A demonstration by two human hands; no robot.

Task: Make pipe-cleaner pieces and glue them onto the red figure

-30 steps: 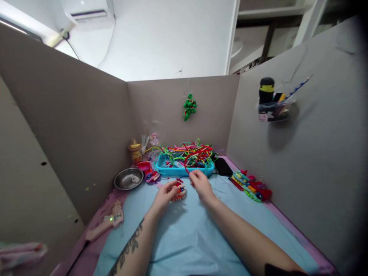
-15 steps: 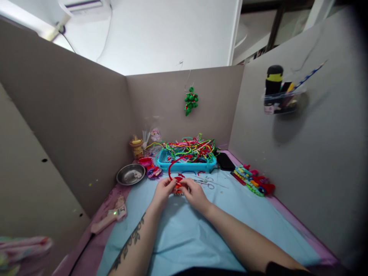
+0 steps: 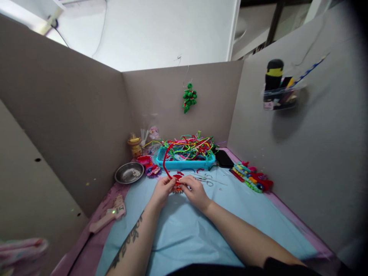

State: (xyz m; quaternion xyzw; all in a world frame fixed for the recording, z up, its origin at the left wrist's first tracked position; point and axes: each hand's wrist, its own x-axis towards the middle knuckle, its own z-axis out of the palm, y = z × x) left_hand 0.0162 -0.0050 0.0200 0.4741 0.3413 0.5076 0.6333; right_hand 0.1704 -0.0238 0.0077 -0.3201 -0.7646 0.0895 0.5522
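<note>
Between my hands, above the blue cloth, is a small red and orange pipe-cleaner piece. A long red pipe cleaner curves up from it toward the tray. My left hand is closed, pinching the piece from its left side by the base of that strand. From the right, my right hand is closed on the same piece, thumb and fingers together. The fingers partly cover the piece, so its full shape is hidden. Just beyond my right hand lie scissors on the cloth.
A blue tray heaped with coloured pipe cleaners stands at the back. To the left are a metal bowl with small white bits and a pink glue gun with its cord. A phone and finished pipe-cleaner pieces lie right.
The long red strand's free end now stands higher and further left, its curve more upright. Both hands keep their pinch on the piece. The whole view has shifted slightly.
</note>
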